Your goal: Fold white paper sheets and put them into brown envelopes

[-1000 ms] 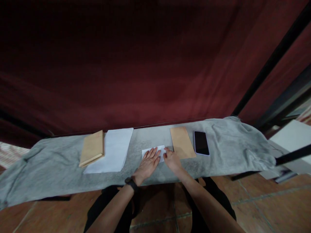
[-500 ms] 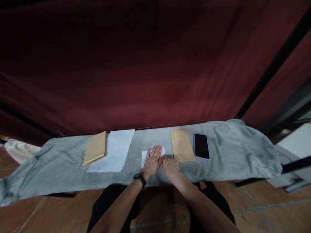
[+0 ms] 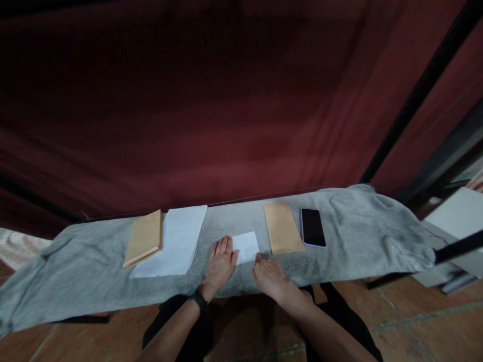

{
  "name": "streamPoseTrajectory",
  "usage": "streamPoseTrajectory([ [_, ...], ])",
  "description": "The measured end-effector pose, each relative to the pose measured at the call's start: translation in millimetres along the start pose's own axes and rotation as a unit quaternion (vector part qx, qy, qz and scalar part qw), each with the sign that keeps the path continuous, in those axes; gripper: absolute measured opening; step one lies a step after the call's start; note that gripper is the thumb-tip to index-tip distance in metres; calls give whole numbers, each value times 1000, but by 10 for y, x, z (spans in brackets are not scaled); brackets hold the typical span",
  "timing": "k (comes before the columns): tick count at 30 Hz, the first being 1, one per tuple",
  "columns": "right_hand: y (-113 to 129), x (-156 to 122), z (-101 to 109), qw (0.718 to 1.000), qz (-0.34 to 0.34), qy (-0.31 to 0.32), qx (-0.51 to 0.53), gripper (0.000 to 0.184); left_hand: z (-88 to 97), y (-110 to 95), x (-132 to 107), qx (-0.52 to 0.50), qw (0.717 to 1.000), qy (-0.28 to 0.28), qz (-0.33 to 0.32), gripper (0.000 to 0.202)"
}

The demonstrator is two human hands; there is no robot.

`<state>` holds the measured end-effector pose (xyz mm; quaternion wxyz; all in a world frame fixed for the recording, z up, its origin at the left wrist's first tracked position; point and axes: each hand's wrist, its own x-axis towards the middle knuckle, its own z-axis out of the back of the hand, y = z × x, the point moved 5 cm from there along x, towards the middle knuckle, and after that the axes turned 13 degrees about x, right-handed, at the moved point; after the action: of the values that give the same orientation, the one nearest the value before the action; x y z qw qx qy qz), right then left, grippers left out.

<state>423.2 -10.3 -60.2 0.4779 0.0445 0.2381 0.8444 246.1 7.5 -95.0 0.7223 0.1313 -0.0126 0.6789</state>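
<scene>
A small folded sheet of white paper [image 3: 246, 246] lies on the grey cloth in front of me. Flat along its left edge rests my left hand [image 3: 221, 261], fingers stretched out, with a dark band on the wrist. My right hand [image 3: 268, 274] is closed at the paper's lower right corner, its thumb side on the edge; its curled fingertips are hidden. To the right of the paper lies a flat brown envelope [image 3: 284, 228].
A phone [image 3: 313, 228] with a purple rim lies right of the envelope. Leftward are larger white sheets [image 3: 179, 241], partly under a stack of brown envelopes [image 3: 145, 236]. Grey cloth [image 3: 362, 236] covers the narrow bench, with a dark red surface [image 3: 241, 125] behind it.
My left hand has slid left off the paper's middle to its left edge, uncovering the paper. My right hand has come down along the right edge toward me, apart from the left hand.
</scene>
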Motion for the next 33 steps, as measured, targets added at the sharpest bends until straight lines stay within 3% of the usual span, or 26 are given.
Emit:
streamPoseTrajectory([
  [6, -74, -59, 28, 998, -37, -6, 41, 40, 246, -94, 463, -138, 989, 42, 15, 35],
  [10, -121, -15, 151, 994, -87, -33, 62, 37, 251, 57, 641, -279, 949, 121, 80, 5],
  [12, -121, 17, 200, 992, -93, -59, 69, 40, 240, 157, 647, -314, 934, 150, 80, 7],
  [14, -57, 41, 222, 991, -41, -95, 83, 50, 240, 254, 616, -355, 916, 168, 83, 10],
  [16, 70, 40, 189, 987, 60, -108, 101, 70, 233, 310, 561, -451, 864, 201, 99, 13],
  [19, 246, 10, 97, 976, 163, -91, 113, 96, 227, 302, 465, -630, 709, 276, 152, 16],
  [21, 300, 20, 94, 975, 170, -95, 110, 90, 247, 277, 423, -694, 623, 306, 191, 15],
  [24, 280, 104, 227, 970, 130, -134, 155, 59, 302, 267, 428, -748, 555, 282, 229, 10],
  [26, 201, 191, 358, 949, 88, -169, 254, 47, 337, 281, 452, -774, 540, 226, 242, 12],
  [28, 84, 284, 439, 908, 24, -192, 371, 45, 350, 274, 458, -779, 549, 187, 236, 19],
  [33, -145, 470, 304, 790, -105, -176, 578, 42, 255, 231, 424, -772, 586, 145, 200, 48],
])
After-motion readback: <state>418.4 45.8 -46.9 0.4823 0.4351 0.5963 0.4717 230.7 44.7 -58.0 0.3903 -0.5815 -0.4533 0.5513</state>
